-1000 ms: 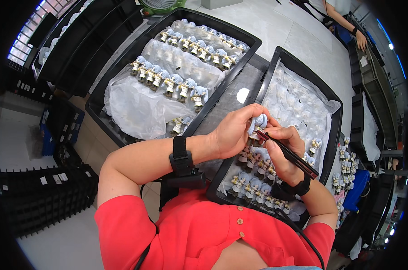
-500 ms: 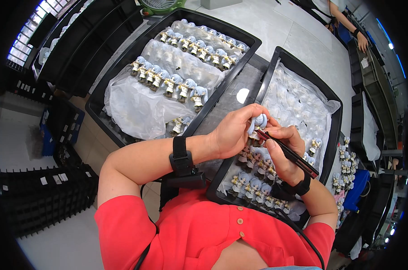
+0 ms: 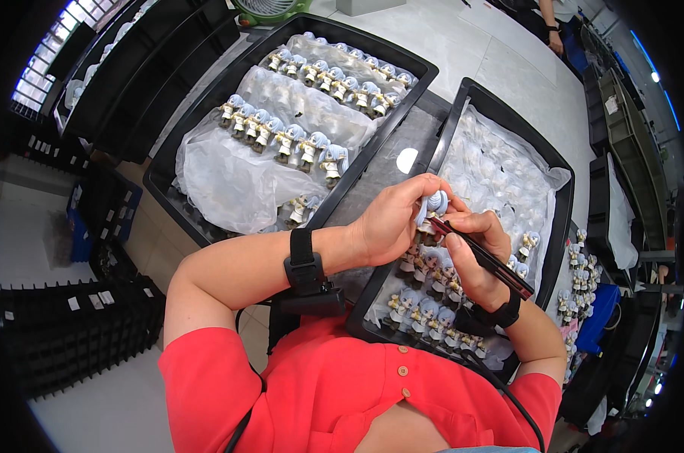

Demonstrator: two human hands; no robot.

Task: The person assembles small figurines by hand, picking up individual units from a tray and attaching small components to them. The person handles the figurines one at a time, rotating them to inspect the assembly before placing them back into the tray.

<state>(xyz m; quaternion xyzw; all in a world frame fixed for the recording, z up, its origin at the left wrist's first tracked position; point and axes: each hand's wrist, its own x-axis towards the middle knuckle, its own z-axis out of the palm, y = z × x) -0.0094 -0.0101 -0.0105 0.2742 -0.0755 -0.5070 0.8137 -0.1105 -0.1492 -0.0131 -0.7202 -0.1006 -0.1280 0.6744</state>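
A small figurine with pale blue hair is pinched in the fingers of my left hand, above the right-hand tray. My right hand grips slim dark red and black tweezers, their tip against the figurine's front. Both hands are close together, fingers closed. Fingers hide part of the figurine. Beneath them, the right black tray holds rows of similar figurines, partly under clear plastic sheeting.
Left of my hands is another black tray with figurine rows and crumpled plastic. A green fan stands behind it. More figurines and a blue bin are at right. Black crates stack at left. A co-worker's hand shows far right.
My hands, the figurine and the tweezers keep the same position. At the top right, the co-worker's arm has drawn back up and to the left.
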